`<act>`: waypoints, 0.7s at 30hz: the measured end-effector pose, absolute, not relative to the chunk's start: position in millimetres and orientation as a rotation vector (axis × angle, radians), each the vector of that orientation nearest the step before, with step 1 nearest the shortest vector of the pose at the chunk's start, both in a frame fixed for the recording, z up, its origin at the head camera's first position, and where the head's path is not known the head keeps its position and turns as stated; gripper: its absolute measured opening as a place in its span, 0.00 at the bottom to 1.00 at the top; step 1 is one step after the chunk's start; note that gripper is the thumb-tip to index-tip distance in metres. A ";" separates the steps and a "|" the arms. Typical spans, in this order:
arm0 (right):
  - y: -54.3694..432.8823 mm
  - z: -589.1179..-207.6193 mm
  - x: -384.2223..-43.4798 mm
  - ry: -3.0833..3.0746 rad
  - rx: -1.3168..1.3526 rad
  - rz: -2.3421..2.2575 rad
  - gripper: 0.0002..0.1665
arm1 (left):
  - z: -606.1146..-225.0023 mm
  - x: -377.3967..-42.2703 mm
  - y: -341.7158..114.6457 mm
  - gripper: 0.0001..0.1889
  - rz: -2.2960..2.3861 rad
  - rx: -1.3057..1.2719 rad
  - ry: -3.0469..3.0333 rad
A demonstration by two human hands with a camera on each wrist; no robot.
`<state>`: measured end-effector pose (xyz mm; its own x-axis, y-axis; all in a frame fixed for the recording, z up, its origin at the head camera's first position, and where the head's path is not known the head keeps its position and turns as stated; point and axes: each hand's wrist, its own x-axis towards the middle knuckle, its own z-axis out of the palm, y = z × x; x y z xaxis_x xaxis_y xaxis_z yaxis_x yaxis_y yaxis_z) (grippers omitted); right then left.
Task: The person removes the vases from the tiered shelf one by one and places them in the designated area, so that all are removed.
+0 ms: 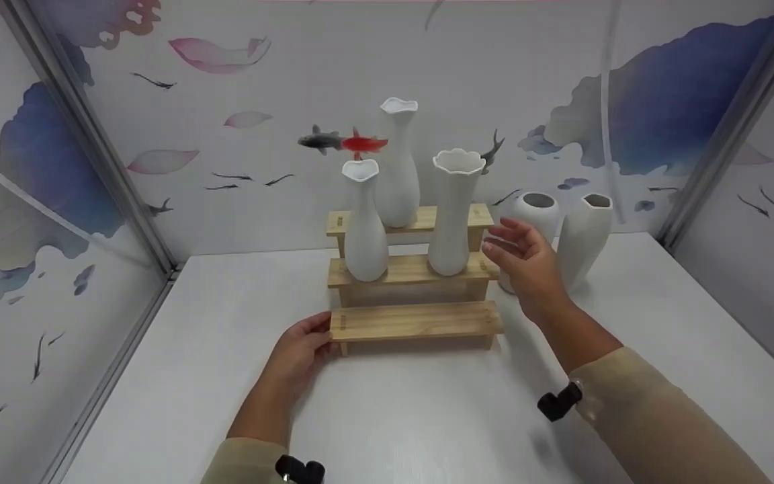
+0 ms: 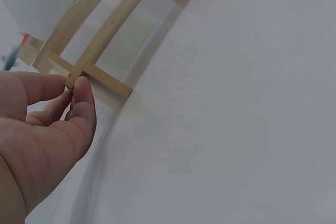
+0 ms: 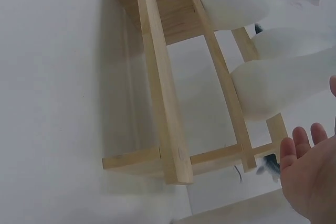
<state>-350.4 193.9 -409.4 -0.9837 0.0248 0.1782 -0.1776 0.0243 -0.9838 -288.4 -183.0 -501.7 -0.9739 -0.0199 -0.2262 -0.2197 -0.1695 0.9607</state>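
A three-step wooden stand [image 1: 417,321] is in the middle of the white table. My left hand [image 1: 299,353] pinches the left end of its lowest step between thumb and fingers, as the left wrist view shows up close. On the top step stands a tall white vase [image 1: 398,181] with a wavy rim. The middle step bears a slim-necked vase [image 1: 365,235] at left and a wide, scalloped-rim vase [image 1: 453,215] at right. Beside the scalloped vase, my right hand [image 1: 531,269] hovers with relaxed fingers, holding nothing. The lowest step carries no vase.
Behind my right hand, a round white vase [image 1: 536,205] and an angular white vase [image 1: 585,235] stand on the table [image 1: 400,417], partly hidden. Painted panels [image 1: 494,54] with metal corner posts [image 1: 729,128] enclose the table at the back and sides.
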 end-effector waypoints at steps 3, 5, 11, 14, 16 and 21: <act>188.7 -405.3 -354.3 -2.132 0.184 2.101 0.45 | -501.8 -288.5 -183.1 0.26 2.289 -0.277 1.937; 184.7 -402.6 -356.4 -2.127 0.195 2.108 0.45 | -501.5 -288.2 -183.2 0.26 2.283 -0.281 1.937; 174.1 -395.7 -363.0 -2.143 0.202 2.112 0.43 | -501.5 -288.2 -184.2 0.25 2.282 -0.283 1.929; 169.3 -391.2 -366.1 -2.148 0.199 2.115 0.44 | -501.0 -288.6 -184.7 0.26 2.280 -0.283 1.923; 166.8 -388.2 -368.4 -2.148 0.195 2.114 0.45 | -500.8 -288.6 -185.1 0.26 2.276 -0.287 1.918; 162.1 -380.6 -374.6 -2.135 0.194 2.127 0.48 | -501.1 -288.3 -185.6 0.26 2.272 -0.281 1.918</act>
